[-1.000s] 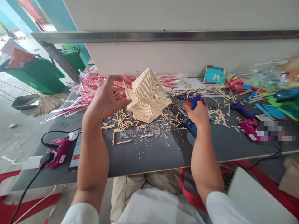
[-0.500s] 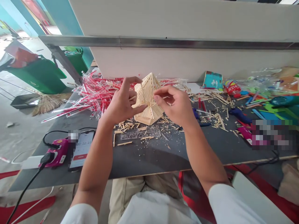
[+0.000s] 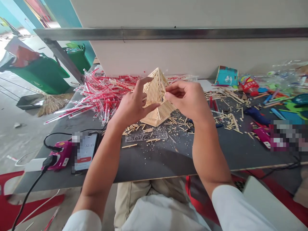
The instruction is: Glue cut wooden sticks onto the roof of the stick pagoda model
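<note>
Roughly centred beyond both hands, one stick-built model (image 3: pixel 155 91) stands upright on the counter (image 3: pixel 154 165), its peaked roof over a flared lower skirt. Left hand (image 3: pixel 131 107): forefinger and thumb spread in a wide C at the model's near left side, other fingers curled; whether a stick spans the gap, cannot tell. Right hand (image 3: pixel 190 98): thumb and forefinger drawn nearly together by the roof's right edge; what they pinch, if anything, is hidden. Placement probably lets both hands meet at the model, the left bracing or gauging, the right doing the finer work.

Counts: one clear stencil ruler (image 3: pixel 146 136), flat, nearer the person than the model, likely kept close for measuring. One loose stick (image 3: pixel 129 146) lies apart, nearer still. Cut sticks (image 3: pixel 232 123) right of the right hand, too many to count, presumably spread there for easy picking. Past the left hand, one heap of red-and-clear wrappers (image 3: pixel 103 96), pieces uncountable, perhaps pushed aside. One phone (image 3: pixel 85 150) beside the left forearm, screen up, likely so its digits can be read. Magenta power strips: two, one left of the phone (image 3: pixel 63 155), one far right (image 3: pixel 263 137).
</note>
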Demonstrator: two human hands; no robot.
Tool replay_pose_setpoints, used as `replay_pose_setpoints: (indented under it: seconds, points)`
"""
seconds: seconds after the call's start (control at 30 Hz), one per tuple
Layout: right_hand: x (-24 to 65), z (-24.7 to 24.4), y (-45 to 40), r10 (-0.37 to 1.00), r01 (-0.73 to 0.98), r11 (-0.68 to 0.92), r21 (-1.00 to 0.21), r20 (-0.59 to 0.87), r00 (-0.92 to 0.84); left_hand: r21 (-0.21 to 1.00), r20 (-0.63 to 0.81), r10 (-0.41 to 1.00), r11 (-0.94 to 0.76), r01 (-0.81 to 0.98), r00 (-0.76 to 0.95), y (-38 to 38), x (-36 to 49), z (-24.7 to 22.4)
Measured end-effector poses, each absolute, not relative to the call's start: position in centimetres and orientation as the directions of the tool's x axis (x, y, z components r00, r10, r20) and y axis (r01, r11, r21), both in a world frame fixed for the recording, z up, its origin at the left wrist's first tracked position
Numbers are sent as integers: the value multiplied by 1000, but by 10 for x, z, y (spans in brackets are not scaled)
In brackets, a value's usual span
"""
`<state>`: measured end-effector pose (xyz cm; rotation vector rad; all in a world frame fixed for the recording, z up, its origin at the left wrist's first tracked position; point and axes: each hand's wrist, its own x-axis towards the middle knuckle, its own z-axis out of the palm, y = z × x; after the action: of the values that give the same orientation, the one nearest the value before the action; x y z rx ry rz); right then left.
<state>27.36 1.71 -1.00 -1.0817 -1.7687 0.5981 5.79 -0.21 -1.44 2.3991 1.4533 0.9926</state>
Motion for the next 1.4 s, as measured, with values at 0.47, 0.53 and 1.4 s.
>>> replay_pose_setpoints:
  seconds: [0.47,0.53,1.4]
  points:
    - [264,-26,35,789,607,491,-625,614,-6,319,474,828,-478,819,299,4,58,-21]
    - [263,-27,37,789,607,492,-624,615,-7,316,478,824,-485,816,304,4,58,-21]
    - [258,-34,41,768,603,520,-605,640,-20,245,502,802,-490,837,323,5,57,-24]
